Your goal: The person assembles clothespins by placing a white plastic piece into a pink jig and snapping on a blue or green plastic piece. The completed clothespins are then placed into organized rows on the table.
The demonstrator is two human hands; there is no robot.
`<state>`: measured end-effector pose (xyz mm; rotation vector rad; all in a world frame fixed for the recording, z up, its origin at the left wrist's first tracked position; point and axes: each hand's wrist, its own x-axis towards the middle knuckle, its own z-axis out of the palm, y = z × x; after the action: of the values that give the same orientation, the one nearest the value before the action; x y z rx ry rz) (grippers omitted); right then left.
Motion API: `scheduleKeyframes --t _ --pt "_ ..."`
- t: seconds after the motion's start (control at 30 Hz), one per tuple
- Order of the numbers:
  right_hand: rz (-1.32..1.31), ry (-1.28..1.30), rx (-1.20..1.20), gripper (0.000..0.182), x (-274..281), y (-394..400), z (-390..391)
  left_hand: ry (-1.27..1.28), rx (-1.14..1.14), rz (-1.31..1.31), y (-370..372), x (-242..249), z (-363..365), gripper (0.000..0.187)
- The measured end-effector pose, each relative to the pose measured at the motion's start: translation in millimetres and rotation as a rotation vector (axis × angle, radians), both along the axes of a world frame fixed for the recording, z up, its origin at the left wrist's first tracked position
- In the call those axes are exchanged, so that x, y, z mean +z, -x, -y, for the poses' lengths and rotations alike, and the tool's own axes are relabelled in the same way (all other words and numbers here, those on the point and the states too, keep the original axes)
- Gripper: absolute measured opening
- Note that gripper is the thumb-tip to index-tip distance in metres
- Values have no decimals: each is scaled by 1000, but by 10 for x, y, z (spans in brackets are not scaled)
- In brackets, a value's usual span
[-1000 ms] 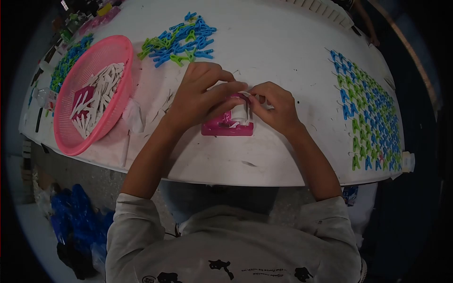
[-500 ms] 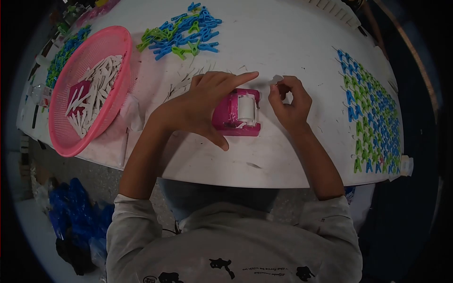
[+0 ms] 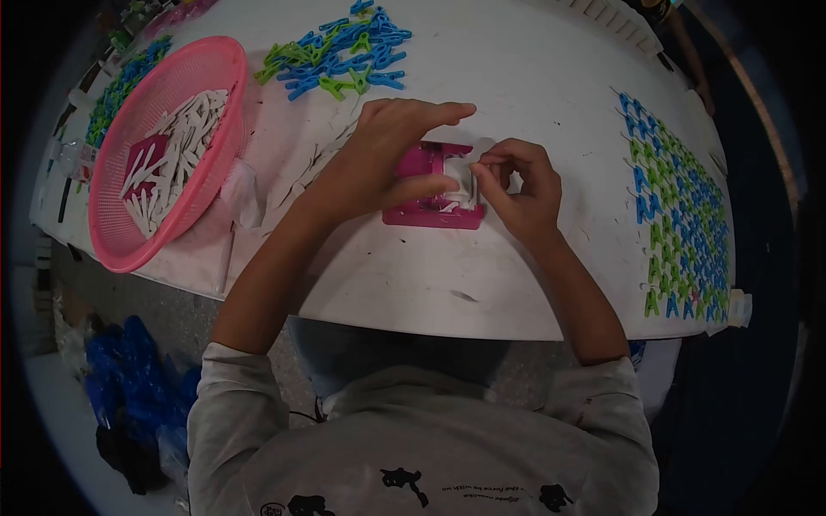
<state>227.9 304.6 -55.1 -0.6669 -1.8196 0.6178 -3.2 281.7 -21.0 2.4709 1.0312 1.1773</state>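
Note:
A pink tape dispenser (image 3: 430, 217) with a white roll (image 3: 456, 176) lies on the table in front of me. My left hand (image 3: 379, 155) reaches over its left part, fingers and thumb spread apart. The left thumb lies across the roll, and the forefinger points right above the dispenser's far edge. At the dispenser's right end, my right hand (image 3: 525, 181) is closed in a pinch, thumb and forefinger together. A small pale bit that looks like tape shows at those fingertips, mostly hidden by them.
A pink basket (image 3: 237, 95) of white strips stands at the left. Blue and green clothespins (image 3: 348, 56) lie heaped at the back; more clothespins (image 3: 680, 206) stand in rows at the right. White strips (image 3: 305, 168) lie behind my left forearm. Blue plastic bags (image 3: 138, 370) sit on the floor.
My right hand has moved left to the dispenser's end, its fingers pinching. My left thumb has come up onto the white roll. The dispenser appears slightly farther up in view.

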Motion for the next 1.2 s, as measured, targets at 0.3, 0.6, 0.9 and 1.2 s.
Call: scheduleKeyframes --t 0.3,0.6,0.9,1.2 --pt "177 -25 70 21 9 -18 -35 -149 44 123 -120 -102 5 34" --pt "210 -4 48 21 45 -2 -34 -166 89 131 -121 -95 -7 28" --pt "229 -34 47 22 49 13 -41 -177 102 89 -99 -75 -14 32" --pt "296 -92 62 24 121 -5 -41 -81 71 60 -32 -50 -19 29"
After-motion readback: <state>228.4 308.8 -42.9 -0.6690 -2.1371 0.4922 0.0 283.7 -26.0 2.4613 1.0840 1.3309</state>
